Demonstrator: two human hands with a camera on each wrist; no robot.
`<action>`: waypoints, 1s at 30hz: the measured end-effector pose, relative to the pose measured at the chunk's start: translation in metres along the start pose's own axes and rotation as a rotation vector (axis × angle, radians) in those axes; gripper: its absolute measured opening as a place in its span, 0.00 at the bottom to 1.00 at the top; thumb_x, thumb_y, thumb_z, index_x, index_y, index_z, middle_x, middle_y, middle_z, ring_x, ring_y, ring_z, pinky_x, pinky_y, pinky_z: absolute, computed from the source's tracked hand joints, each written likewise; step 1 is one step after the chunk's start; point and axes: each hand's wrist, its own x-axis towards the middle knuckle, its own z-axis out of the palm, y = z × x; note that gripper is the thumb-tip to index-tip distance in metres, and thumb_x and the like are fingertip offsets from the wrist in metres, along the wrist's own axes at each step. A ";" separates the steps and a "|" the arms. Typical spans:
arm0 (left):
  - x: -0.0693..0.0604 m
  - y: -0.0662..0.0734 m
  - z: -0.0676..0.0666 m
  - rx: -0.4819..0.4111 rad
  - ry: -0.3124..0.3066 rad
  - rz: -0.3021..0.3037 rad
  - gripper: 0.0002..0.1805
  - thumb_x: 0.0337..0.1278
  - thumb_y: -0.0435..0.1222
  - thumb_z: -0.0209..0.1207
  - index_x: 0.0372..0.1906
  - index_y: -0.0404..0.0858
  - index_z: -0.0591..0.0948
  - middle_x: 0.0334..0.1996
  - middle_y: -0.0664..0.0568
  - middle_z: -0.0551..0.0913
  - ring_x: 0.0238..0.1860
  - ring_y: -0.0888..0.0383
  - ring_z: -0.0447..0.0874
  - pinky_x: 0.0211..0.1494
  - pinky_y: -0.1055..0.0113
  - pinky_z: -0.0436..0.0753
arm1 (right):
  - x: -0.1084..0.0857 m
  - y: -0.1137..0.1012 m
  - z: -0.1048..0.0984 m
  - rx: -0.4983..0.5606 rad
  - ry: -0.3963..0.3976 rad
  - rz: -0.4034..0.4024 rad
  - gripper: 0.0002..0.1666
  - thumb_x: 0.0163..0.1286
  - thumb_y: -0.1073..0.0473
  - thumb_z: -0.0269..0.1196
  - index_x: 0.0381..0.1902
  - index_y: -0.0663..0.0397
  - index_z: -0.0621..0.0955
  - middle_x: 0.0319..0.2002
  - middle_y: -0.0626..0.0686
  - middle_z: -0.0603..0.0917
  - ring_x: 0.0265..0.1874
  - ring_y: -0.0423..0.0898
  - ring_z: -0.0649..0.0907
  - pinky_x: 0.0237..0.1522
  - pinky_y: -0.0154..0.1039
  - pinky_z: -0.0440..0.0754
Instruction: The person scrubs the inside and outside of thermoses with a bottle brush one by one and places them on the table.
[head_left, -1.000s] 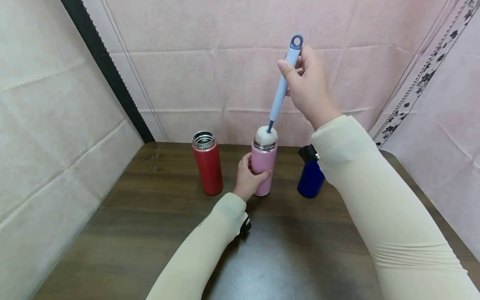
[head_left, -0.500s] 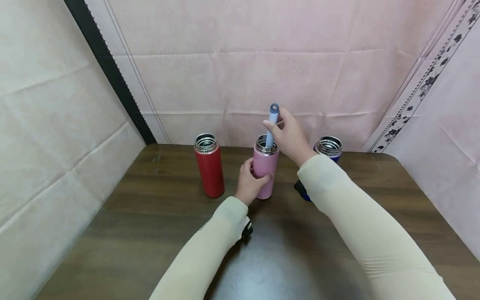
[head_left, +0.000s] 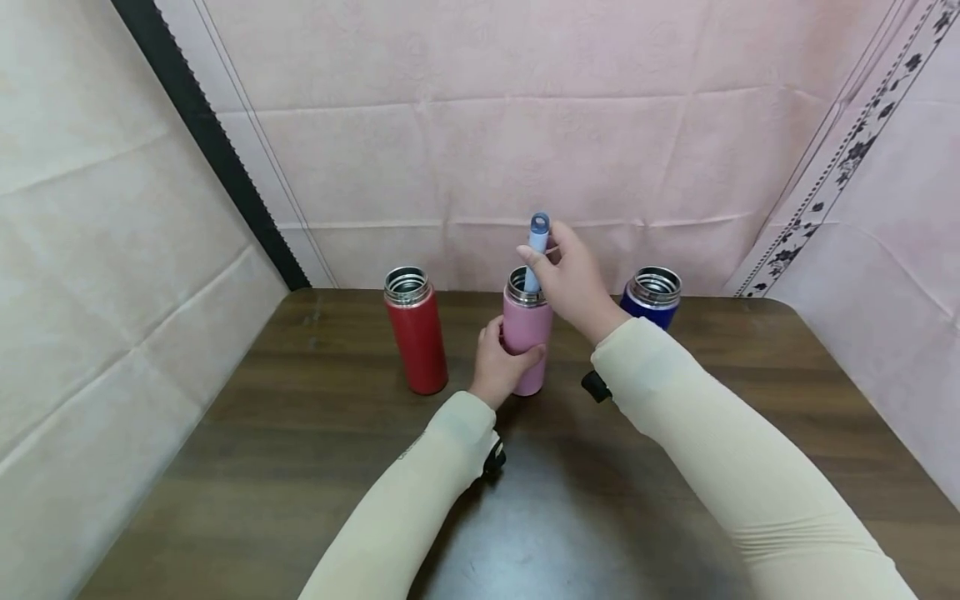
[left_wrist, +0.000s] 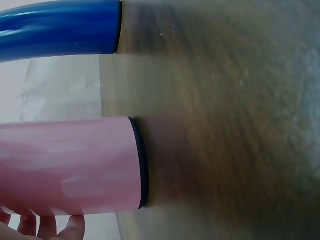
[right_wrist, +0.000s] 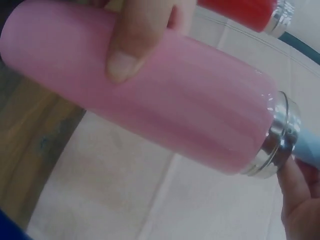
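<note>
The pink bottle [head_left: 527,333] stands upright and uncapped on the table, with my left hand [head_left: 501,367] gripping its lower half. In the left wrist view, fingers of my left hand [left_wrist: 45,227] rest along the side of the pink bottle [left_wrist: 70,167]. My right hand [head_left: 576,279] pinches the light blue handle [head_left: 536,250], which has a dark blue ring on its end. The handle's lower part is inside the bottle mouth, so its white head is hidden. In the right wrist view, my right hand [right_wrist: 302,205] is beside the metal neck [right_wrist: 277,142] and blue handle [right_wrist: 307,147].
An open red bottle [head_left: 417,333] stands left of the pink one. To the right is an open blue bottle [head_left: 651,300], partly behind my right forearm. Pink cloth [head_left: 465,150] hangs behind the wooden table [head_left: 300,450].
My right hand has come down, and the white head has passed from above the mouth into the pink bottle. Over the last half second, the handle has shifted only slightly. My left hand keeps its grip.
</note>
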 end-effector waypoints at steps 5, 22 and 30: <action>-0.001 0.001 0.002 0.006 0.019 0.014 0.39 0.49 0.44 0.69 0.67 0.43 0.66 0.58 0.48 0.70 0.59 0.49 0.69 0.61 0.48 0.74 | 0.000 -0.002 -0.009 0.059 0.091 0.032 0.19 0.72 0.54 0.57 0.49 0.65 0.72 0.40 0.59 0.78 0.36 0.50 0.79 0.37 0.41 0.80; -0.023 0.012 -0.015 0.156 0.049 0.240 0.40 0.41 0.42 0.72 0.65 0.45 0.69 0.58 0.50 0.69 0.60 0.51 0.65 0.56 0.50 0.76 | -0.016 -0.046 -0.067 0.443 0.287 -0.058 0.07 0.70 0.60 0.59 0.45 0.51 0.76 0.32 0.51 0.76 0.31 0.42 0.77 0.32 0.31 0.84; -0.041 0.019 -0.023 0.164 -0.005 0.304 0.38 0.40 0.42 0.72 0.61 0.44 0.71 0.55 0.52 0.71 0.57 0.53 0.66 0.54 0.50 0.77 | -0.037 -0.060 -0.083 0.524 0.295 -0.126 0.07 0.69 0.62 0.60 0.44 0.53 0.75 0.30 0.51 0.77 0.30 0.43 0.79 0.31 0.33 0.84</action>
